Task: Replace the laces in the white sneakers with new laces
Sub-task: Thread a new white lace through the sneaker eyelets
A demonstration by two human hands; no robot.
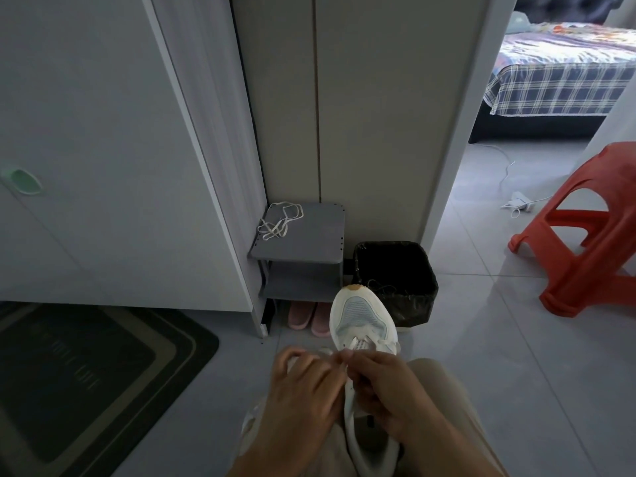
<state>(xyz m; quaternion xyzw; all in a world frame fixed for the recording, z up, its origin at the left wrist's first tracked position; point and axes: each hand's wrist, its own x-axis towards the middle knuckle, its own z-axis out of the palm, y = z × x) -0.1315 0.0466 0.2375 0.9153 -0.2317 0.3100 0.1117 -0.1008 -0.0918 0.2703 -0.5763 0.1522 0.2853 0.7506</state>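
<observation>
Two hands are crowded over one white sneaker (361,321), so a lot of it is covered. The shoe sits on the person's lap with its toe pointing away toward the bin (399,280); only the toe and mesh front show clearly, plus a strip of heel collar low down between the wrists. The left hand (303,390) has its fingers curled in, and I honestly can't tell if it's gripping anything, the tips are tucked out of sight. The right hand (382,387) is pinching a pale lace (352,342) right at the bottom eyelets, fingers closed on it. Where that lace runs past the knuckles is hidden. A bit of something whitish pokes out under the left forearm, too cut off to identify.

Containers: the bin has a black liner and a thin dark cord or string lying inside, hard to make out what. On top of the little grey rack (299,235) lies a loose tangle of white laces (278,220). Under the rack, pink slippers (309,316) are half tucked in, toes only.
</observation>
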